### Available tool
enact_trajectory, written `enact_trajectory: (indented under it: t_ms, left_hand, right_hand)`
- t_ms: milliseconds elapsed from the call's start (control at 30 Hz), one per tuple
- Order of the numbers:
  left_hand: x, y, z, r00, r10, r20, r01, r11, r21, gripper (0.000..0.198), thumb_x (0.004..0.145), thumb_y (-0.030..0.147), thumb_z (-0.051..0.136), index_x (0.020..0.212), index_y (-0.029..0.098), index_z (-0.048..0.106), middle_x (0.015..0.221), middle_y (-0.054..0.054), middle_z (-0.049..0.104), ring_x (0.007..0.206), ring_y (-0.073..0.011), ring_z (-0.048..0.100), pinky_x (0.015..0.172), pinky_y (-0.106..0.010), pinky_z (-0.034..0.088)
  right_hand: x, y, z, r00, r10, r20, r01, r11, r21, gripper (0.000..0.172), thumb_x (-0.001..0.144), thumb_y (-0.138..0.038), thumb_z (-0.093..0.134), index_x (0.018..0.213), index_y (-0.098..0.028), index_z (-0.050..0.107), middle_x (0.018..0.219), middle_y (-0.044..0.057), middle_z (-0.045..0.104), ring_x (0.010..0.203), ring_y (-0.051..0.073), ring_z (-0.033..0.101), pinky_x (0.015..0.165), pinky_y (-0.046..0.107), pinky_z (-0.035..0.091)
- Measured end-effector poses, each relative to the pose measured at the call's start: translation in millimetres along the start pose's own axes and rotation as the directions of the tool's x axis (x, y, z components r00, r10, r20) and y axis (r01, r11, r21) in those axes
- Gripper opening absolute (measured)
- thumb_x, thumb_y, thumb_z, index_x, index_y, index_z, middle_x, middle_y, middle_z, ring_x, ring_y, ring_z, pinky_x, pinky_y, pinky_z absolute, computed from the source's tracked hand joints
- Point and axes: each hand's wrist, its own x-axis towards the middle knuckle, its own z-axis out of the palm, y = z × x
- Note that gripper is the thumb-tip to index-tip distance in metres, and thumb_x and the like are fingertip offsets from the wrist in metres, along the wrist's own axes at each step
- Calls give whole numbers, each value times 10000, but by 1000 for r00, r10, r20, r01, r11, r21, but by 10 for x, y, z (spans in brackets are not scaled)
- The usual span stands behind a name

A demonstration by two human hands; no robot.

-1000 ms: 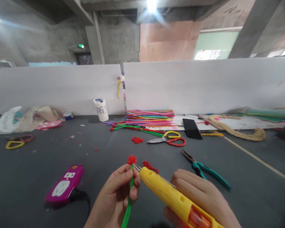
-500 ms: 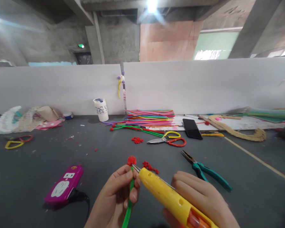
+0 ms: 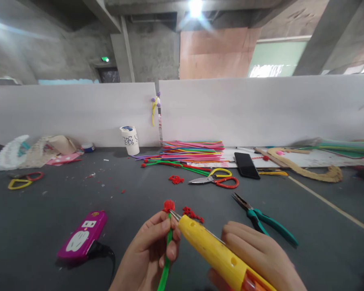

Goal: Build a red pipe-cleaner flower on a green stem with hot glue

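Observation:
A green pipe cleaner [image 3: 164,270] with a red fuzzy flower head [image 3: 169,205] at its top is pinched between the fingers of my left hand [image 3: 154,242]. My right hand [image 3: 257,250] is wrapped round a yellow hot glue gun [image 3: 212,246], seen from its nozzle end. Its metal tip meets the underside of the red head, where the green stem joins. Whether glue is coming out cannot be made out. Small red pieces [image 3: 193,214] lie on the table just behind the nozzle, and another red cluster [image 3: 176,179] sits farther back.
Teal-handled pliers [image 3: 265,218] lie at right, scissors [image 3: 215,178] and a black phone [image 3: 246,165] behind. A purple power strip [image 3: 83,236] with a black cable is at left. Bundled coloured pipe cleaners [image 3: 192,150] and a white cup [image 3: 129,140] stand near the white partition [image 3: 261,109].
Almost nothing differs. The view has shifted very slightly; both hands, the glue gun and the red head keep their places relative to each other.

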Motion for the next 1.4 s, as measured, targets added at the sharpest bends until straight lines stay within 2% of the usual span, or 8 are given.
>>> enact_trajectory:
  t_ms: [133,400,500,600,867,1067,1333,1400]
  left_hand:
    - [-8,11,7,1000,3,2,-3,1000,0,93,673,153,817,701,121,734,583,-20,719,420,-35,609,441,-71,472]
    - [-18,22,33,1000,0,5,0,1000,3,126,659,147,825,753,121,746,596,-24,732,421,-33,614,472,-75,490]
    - [-27,44,60,1000,-7,-15,7,1000,10,134,644,144,836,746,120,752,579,-24,727,410,-26,609,502,-77,504]
    - [-34,50,72,999,-28,-39,29,999,26,137,621,143,851,709,113,750,571,-21,720,412,-24,606,540,-89,522]
    - [-20,31,44,999,0,-38,-1,1000,-6,128,637,119,835,732,117,750,575,-26,720,418,-39,611,502,-97,515]
    - [-15,24,11,1000,-3,-12,2,1000,-20,133,652,129,827,755,122,745,591,-36,726,420,-50,621,429,-82,478]
    - [-27,26,43,997,-1,-72,1,1000,-2,94,687,90,785,757,116,728,533,-16,695,413,-47,607,507,-111,521]
    - [-33,21,37,998,2,-70,-2,1000,-7,121,661,108,808,754,116,731,541,-19,701,402,-45,602,482,-101,511]
  right_hand:
    - [-77,67,64,999,-28,-38,27,999,-23,361,950,-295,478,652,-222,287,555,-60,345,486,89,389,444,217,265]
    - [-106,91,82,999,-45,-6,44,998,-43,334,948,-269,451,664,-222,282,580,-58,343,498,92,358,464,225,258]
    - [-81,71,63,999,-45,-28,44,998,-55,326,904,-233,487,663,-224,268,580,-61,330,494,88,357,448,223,241]
    - [-68,61,41,999,-52,4,52,996,-75,325,829,-192,535,656,-227,262,577,-62,332,490,85,356,446,220,250]
    - [-71,73,55,998,-55,39,58,996,-73,335,742,-130,567,661,-229,258,588,-66,327,500,82,346,452,222,258]
    - [-65,60,32,998,-47,43,51,996,-76,322,770,-143,556,653,-227,269,582,-65,336,493,79,355,451,218,263]
    - [-33,30,7,998,-53,27,56,993,-99,304,798,-159,533,623,-228,294,546,-60,360,469,84,368,428,220,266]
    - [-41,28,11,998,-49,30,52,994,-100,303,798,-157,534,620,-228,299,545,-57,367,470,86,373,427,220,269]
